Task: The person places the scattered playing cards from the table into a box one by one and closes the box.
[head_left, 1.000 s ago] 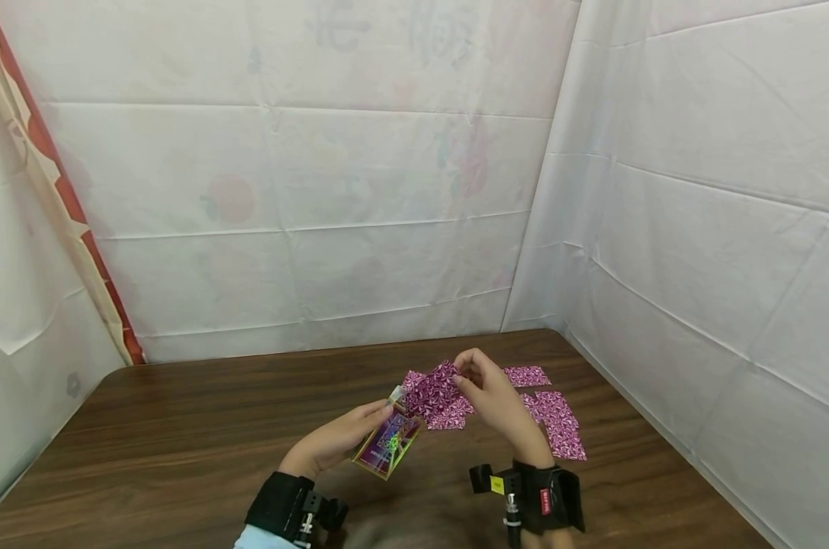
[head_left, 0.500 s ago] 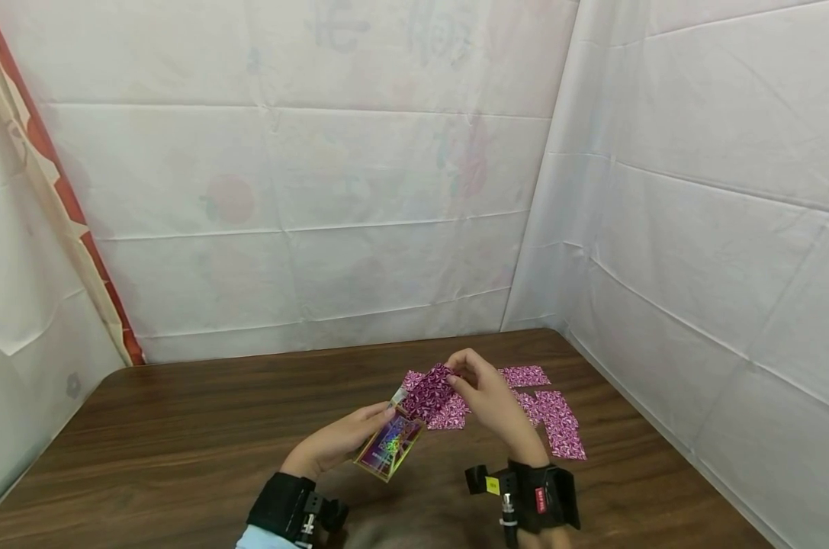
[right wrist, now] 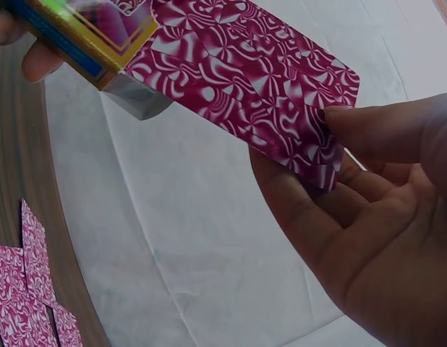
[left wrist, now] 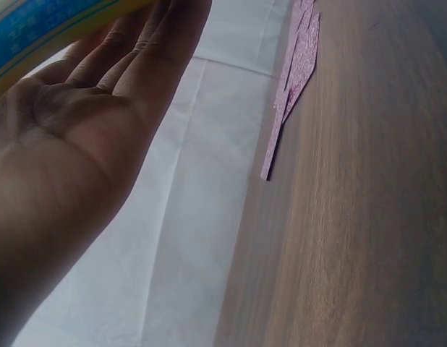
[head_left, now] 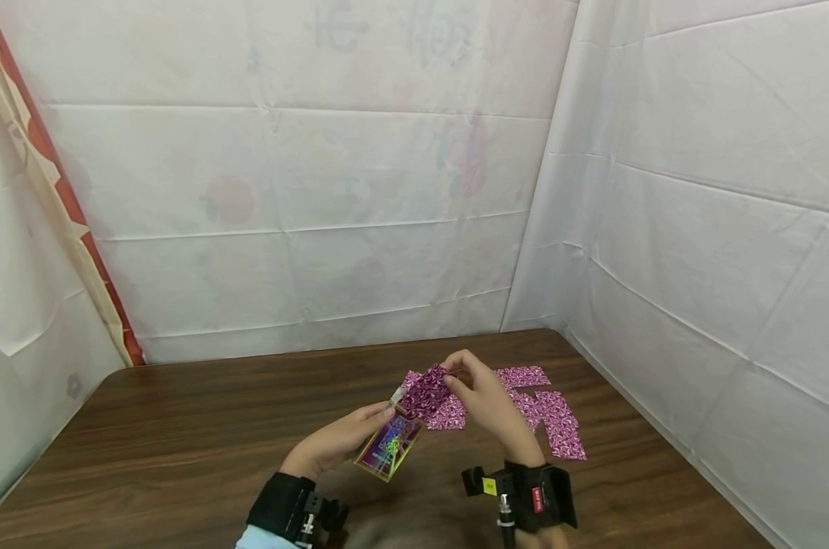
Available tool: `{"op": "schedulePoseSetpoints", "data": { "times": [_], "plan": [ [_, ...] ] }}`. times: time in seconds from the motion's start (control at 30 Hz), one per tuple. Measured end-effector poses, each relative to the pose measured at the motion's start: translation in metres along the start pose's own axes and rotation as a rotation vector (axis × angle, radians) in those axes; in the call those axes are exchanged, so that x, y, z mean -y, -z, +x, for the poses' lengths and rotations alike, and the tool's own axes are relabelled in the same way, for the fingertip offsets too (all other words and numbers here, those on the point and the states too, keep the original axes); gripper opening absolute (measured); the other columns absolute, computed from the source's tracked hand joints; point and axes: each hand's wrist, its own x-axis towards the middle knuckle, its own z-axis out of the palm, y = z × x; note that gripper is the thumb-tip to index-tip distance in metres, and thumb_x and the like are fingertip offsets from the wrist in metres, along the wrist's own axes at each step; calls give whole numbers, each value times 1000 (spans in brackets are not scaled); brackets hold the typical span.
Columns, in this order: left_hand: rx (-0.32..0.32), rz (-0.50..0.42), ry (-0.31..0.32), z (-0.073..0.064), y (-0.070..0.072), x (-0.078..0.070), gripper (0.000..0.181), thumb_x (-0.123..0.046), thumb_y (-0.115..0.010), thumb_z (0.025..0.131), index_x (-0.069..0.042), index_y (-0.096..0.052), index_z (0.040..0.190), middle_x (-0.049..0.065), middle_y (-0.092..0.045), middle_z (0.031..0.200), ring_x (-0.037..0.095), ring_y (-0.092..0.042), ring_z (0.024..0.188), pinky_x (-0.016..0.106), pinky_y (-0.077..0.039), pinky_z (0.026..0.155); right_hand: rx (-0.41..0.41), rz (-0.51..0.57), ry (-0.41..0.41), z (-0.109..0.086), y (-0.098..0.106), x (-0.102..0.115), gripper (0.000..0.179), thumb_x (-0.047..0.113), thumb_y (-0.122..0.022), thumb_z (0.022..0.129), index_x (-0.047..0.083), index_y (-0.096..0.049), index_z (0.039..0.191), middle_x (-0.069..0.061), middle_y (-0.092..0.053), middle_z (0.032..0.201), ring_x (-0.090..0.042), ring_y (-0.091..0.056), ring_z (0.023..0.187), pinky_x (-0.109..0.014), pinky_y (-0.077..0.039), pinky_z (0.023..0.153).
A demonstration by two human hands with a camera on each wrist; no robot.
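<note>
My left hand [head_left: 338, 442] grips a shiny purple and gold card box [head_left: 389, 450], tilted, with its open end toward the right hand. Between thumb and fingers, my right hand [head_left: 486, 400] pinches a magenta and white patterned card [head_left: 424, 393]. In the right wrist view the near end of this card [right wrist: 245, 79] is in the right fingers and its far end is at the mouth of the box [right wrist: 86, 36]. A silvery flap [right wrist: 140, 101] sticks out below the card. The left wrist view shows the left palm [left wrist: 71, 144] under the box's blue and yellow edge [left wrist: 50, 36].
More patterned cards lie on the dark wood table [head_left: 201, 435]: some behind the held card [head_left: 448, 415], one at the back right [head_left: 524, 376], others at the right [head_left: 561, 431]. White cloth [head_left: 318, 191] hangs behind the table and along its right side.
My right hand has moved a little left, bringing the card closer in toward the box. The left hand and box have barely shifted.
</note>
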Motion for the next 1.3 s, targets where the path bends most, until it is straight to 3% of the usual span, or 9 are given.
{"op": "schedulePoseSetpoints", "data": {
  "times": [0.33,0.8,1.07,1.3],
  "plan": [
    [21,-9,-26,-1,0,0,66,-46,-32,100,0,-22,146,14,-60,115,19,-62,96,37,-52,82,75,-149,40,1,-7,-4,7,9,-56,93,13,-58,98,-4,-63,96,-14,-59,83,-25,-47,70],
    [39,-9,-41,-1,1,-1,65,-46,-30,100,-1,-21,147,14,-60,113,19,-63,93,37,-53,80,178,-180,120,0,-15,0,18,8,-54,93,11,-67,106,-3,-64,106,-15,-60,95,-29,-50,81],
    [26,-14,-32,0,1,0,65,-45,-31,100,0,-21,146,12,-61,110,18,-63,91,36,-53,79,98,-187,14,-1,-6,-9,17,12,-55,94,14,-65,107,-4,-63,111,-19,-61,98,-37,-50,84],
    [-7,2,-13,-1,1,1,68,-46,-34,99,1,-21,146,13,-60,111,18,-62,91,37,-53,80,-20,-358,-151,-2,12,-41,14,8,-56,92,5,-64,103,-11,-64,104,-26,-61,96,-41,-50,81]
  ]
}}
